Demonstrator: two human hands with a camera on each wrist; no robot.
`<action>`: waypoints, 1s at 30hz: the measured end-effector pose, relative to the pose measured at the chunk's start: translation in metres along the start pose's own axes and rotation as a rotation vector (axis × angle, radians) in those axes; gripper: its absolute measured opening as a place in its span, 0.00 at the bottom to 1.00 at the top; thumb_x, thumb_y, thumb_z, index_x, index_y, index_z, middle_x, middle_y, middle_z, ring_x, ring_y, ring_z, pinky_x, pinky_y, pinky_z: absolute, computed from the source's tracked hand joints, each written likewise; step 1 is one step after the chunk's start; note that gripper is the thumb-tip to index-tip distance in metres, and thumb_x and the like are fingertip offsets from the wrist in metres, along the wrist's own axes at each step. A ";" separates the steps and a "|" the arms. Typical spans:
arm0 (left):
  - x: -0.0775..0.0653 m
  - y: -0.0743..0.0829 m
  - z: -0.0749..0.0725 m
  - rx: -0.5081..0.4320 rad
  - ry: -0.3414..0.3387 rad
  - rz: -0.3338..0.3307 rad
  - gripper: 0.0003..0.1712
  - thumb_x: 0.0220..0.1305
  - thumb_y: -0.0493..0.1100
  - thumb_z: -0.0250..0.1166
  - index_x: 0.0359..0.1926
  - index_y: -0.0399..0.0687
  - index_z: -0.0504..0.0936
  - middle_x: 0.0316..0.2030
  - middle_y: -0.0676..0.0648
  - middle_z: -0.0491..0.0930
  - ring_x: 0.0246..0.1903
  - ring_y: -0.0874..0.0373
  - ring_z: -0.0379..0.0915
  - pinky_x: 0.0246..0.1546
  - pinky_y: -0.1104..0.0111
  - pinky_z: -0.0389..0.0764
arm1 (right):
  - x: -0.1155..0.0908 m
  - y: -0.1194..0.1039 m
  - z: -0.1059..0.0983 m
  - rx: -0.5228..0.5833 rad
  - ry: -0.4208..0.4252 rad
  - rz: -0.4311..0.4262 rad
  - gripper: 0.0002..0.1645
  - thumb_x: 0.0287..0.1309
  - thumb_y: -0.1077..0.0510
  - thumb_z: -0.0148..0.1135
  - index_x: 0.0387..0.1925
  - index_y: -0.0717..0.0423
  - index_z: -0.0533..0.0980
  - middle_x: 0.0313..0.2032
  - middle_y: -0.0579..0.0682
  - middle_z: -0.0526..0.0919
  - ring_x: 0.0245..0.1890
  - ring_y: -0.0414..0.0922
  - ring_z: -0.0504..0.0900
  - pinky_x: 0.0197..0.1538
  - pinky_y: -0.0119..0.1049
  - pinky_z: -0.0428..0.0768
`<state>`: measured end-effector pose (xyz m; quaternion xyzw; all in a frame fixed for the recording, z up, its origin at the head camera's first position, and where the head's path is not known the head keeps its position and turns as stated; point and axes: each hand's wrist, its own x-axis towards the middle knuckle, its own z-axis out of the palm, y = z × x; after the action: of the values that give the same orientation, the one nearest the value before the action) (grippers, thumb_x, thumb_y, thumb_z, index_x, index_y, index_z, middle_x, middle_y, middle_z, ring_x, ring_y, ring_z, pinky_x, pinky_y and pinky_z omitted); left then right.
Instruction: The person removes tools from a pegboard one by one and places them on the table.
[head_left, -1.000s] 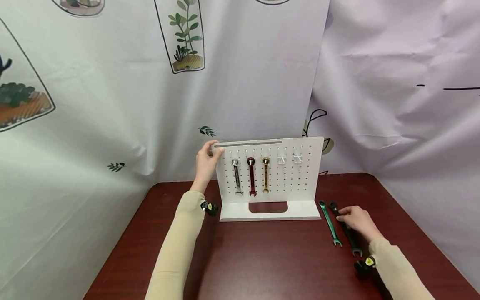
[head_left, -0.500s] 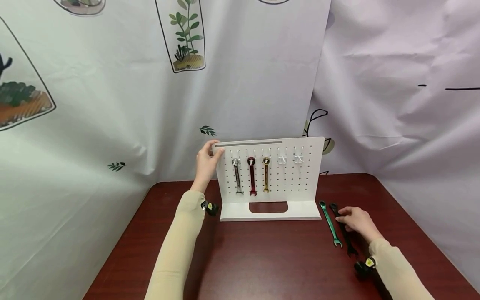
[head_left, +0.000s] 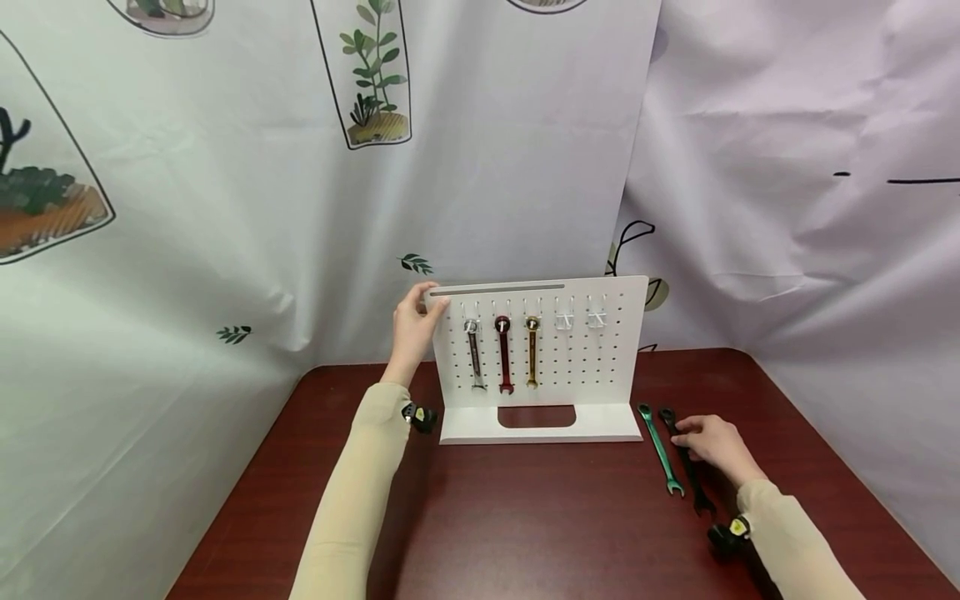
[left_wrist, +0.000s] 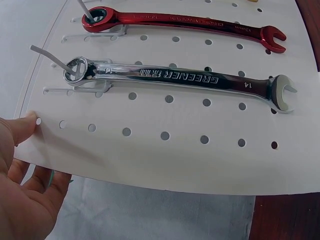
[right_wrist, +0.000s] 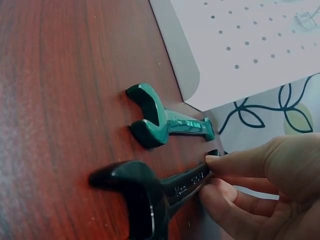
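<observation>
My left hand [head_left: 412, 327] grips the upper left corner of a white pegboard stand [head_left: 540, 433], thumb on the front and fingers behind. On the board's hooks hang a silver wrench [left_wrist: 175, 77], a red wrench [left_wrist: 195, 22] and a gold wrench [head_left: 532, 354]. To the board's right, my right hand [head_left: 716, 446] pinches a black wrench [right_wrist: 175, 192] near its ring end between thumb and fingers. Its open end points toward the camera in the right wrist view. A green wrench [right_wrist: 185, 125] lies on the table just left of the black one.
Two clear hooks [head_left: 596, 319] on the right of the pegboard bear nothing. The dark red table [head_left: 540, 525] carries the stand near its back edge. Behind it hangs a white curtain [head_left: 510, 192] printed with plants.
The black wrench's open end has swung slightly left, toward the green wrench, in my right hand's pinch. My left hand keeps its place on the board's corner.
</observation>
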<state>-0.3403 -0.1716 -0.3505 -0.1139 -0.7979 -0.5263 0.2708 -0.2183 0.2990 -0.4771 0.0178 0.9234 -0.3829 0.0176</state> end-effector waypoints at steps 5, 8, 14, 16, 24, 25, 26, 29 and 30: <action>0.000 0.000 -0.003 0.001 0.000 0.003 0.21 0.69 0.47 0.68 0.59 0.45 0.79 0.40 0.39 0.84 0.36 0.47 0.80 0.33 0.54 0.82 | 0.002 -0.002 0.001 -0.032 0.003 -0.014 0.21 0.63 0.62 0.64 0.52 0.76 0.77 0.40 0.66 0.85 0.31 0.48 0.86 0.35 0.43 0.84; -0.001 0.000 -0.003 0.005 0.001 0.004 0.22 0.70 0.47 0.67 0.60 0.44 0.79 0.40 0.39 0.84 0.36 0.47 0.80 0.33 0.55 0.82 | 0.002 -0.002 0.002 -0.040 -0.001 -0.021 0.21 0.63 0.62 0.63 0.52 0.76 0.77 0.39 0.65 0.85 0.31 0.48 0.85 0.35 0.44 0.83; -0.002 0.000 -0.002 0.003 -0.010 -0.012 0.23 0.70 0.48 0.67 0.61 0.44 0.78 0.40 0.39 0.84 0.36 0.47 0.81 0.32 0.56 0.81 | 0.000 0.000 -0.001 -0.012 -0.009 -0.023 0.22 0.64 0.61 0.62 0.52 0.76 0.77 0.42 0.67 0.84 0.32 0.50 0.86 0.36 0.44 0.83; -0.002 0.000 -0.002 0.001 -0.012 -0.017 0.23 0.70 0.48 0.67 0.60 0.44 0.78 0.40 0.39 0.84 0.36 0.46 0.81 0.32 0.56 0.81 | -0.001 0.000 -0.002 -0.010 -0.002 -0.027 0.22 0.65 0.60 0.63 0.53 0.75 0.77 0.42 0.65 0.85 0.32 0.49 0.85 0.36 0.43 0.83; -0.003 0.000 -0.001 -0.001 -0.008 -0.013 0.22 0.70 0.46 0.67 0.61 0.43 0.78 0.41 0.38 0.83 0.37 0.46 0.81 0.33 0.56 0.82 | 0.004 -0.013 -0.004 -0.059 0.085 -0.104 0.25 0.68 0.53 0.63 0.57 0.68 0.77 0.54 0.71 0.79 0.48 0.64 0.80 0.46 0.55 0.78; -0.003 0.000 -0.001 0.002 -0.009 -0.012 0.22 0.70 0.46 0.67 0.61 0.43 0.78 0.41 0.38 0.84 0.37 0.46 0.81 0.33 0.56 0.82 | 0.005 -0.016 -0.004 -0.063 0.098 -0.118 0.26 0.68 0.52 0.63 0.58 0.68 0.77 0.55 0.71 0.78 0.50 0.65 0.79 0.47 0.56 0.78; -0.003 0.001 -0.001 0.005 -0.010 -0.010 0.23 0.70 0.46 0.67 0.61 0.43 0.78 0.41 0.38 0.84 0.37 0.46 0.82 0.33 0.56 0.82 | 0.006 -0.020 -0.004 -0.060 0.109 -0.128 0.26 0.68 0.52 0.63 0.58 0.67 0.77 0.55 0.70 0.79 0.51 0.66 0.79 0.48 0.57 0.77; -0.002 0.001 -0.001 0.010 -0.011 -0.005 0.23 0.70 0.47 0.67 0.61 0.43 0.78 0.41 0.38 0.84 0.37 0.46 0.82 0.33 0.55 0.81 | 0.010 -0.032 -0.002 -0.027 0.130 -0.162 0.28 0.68 0.51 0.64 0.59 0.67 0.76 0.54 0.68 0.81 0.52 0.64 0.81 0.50 0.57 0.78; -0.002 0.001 -0.001 0.012 -0.010 -0.004 0.23 0.70 0.47 0.67 0.61 0.43 0.78 0.41 0.38 0.84 0.37 0.46 0.82 0.33 0.55 0.81 | 0.011 -0.037 -0.001 -0.010 0.132 -0.171 0.28 0.68 0.51 0.65 0.60 0.67 0.76 0.54 0.67 0.81 0.52 0.64 0.81 0.50 0.57 0.78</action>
<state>-0.3379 -0.1716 -0.3510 -0.1133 -0.8026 -0.5216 0.2663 -0.2309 0.2739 -0.4510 -0.0360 0.9227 -0.3762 -0.0758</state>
